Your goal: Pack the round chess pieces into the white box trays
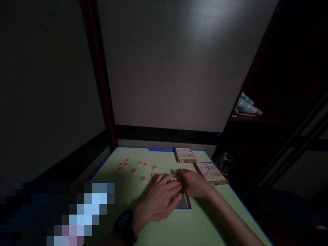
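My left hand [164, 197], with a dark watch [125, 225] on its wrist, lies over a shallow grey tray with a pale rim [186, 204]. Its fingers are stretched out and reach across the far part of the tray. My right hand [194, 182] comes in from the right with its fingers curled at the same far part, close to the left fingertips. Whatever is between those curled fingers is hidden. A few pieces show in the tray beneath my fingers. Several round Chinese chess pieces [133, 170] with red characters lie scattered to the left, one of them [154, 174] just beyond my left fingers.
Two printed game boxes stand on the right side of the green table [202, 225]: one box [185, 154] at the back, the other box [210, 172] by the right edge. Past that edge is a dark shiny package [226, 163]. A panel [166, 68] rises behind the table.
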The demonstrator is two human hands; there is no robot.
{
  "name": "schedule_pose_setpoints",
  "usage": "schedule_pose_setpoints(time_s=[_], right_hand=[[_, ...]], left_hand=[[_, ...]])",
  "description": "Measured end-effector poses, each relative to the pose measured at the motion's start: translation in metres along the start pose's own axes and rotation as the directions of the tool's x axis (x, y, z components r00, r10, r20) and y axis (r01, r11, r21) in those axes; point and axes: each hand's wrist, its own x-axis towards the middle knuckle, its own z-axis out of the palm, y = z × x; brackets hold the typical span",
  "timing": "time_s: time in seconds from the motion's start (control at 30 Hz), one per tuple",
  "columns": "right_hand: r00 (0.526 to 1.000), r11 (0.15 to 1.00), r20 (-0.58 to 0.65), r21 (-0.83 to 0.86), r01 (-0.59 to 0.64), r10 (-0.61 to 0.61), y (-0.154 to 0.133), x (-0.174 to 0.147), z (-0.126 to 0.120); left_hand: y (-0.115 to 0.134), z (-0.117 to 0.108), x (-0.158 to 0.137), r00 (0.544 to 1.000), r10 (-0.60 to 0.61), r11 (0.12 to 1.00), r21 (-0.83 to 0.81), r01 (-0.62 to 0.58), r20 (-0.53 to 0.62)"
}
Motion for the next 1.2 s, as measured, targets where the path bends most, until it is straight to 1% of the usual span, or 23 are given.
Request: schedule_pose_setpoints(time_s=[0.13, 0.33, 0.53, 0.77, 0.93, 1.07, 1.2], right_hand=[[1.0, 1.0, -0.016, 0.002, 0.002, -0.002, -0.0004, 0.0013, 0.0023], [1.0, 1.0, -0.023, -0.005, 0.012, -0.012, 0.001, 0.0002, 0.0035], [0.999, 1.0, -0.049, -0.005, 0.016, -0.016, 0.0021, 0.0011, 0.0056], [0.999, 1.0, -0.033, 0.006, 0.031, -0.03, 0.0058, 0.0025, 0.0076], [0.999, 0.999, -0.029, 0.028, 0.043, -0.042, 0.0062, 0.0018, 0.0058], [0.999, 0.999, -0.014, 0.027, 0.033, -0.032, 0.0051, 0.001, 0.0046], [1.0, 1.0, -0.017, 0.018, 0.02, -0.019, 0.002, 0.001, 0.0042]], left_hand=[[-0.0044, 0.0008, -0.0014, 0.999, -0.027, 1.0, -0.01, 0.027, 0.027], [-0.0053, 0.0003, -0.0027, 1.0, -0.007, 1.0, 0.029, 0.007, -0.001], [-0.0056, 0.0023, -0.0023, 1.0, -0.003, 0.999, 0.04, 0.003, -0.003], [-0.0065, 0.0047, -0.0027, 1.0, -0.022, 0.999, 0.03, 0.021, 0.008], [-0.007, 0.0055, -0.0031, 1.0, -0.018, 0.999, 0.038, 0.019, -0.012], [-0.0073, 0.0054, -0.0035, 1.0, -0.011, 1.0, 0.017, 0.011, -0.015], [-0.0068, 0.0044, -0.0028, 1.0, -0.021, 1.0, 0.002, 0.021, 0.008]])
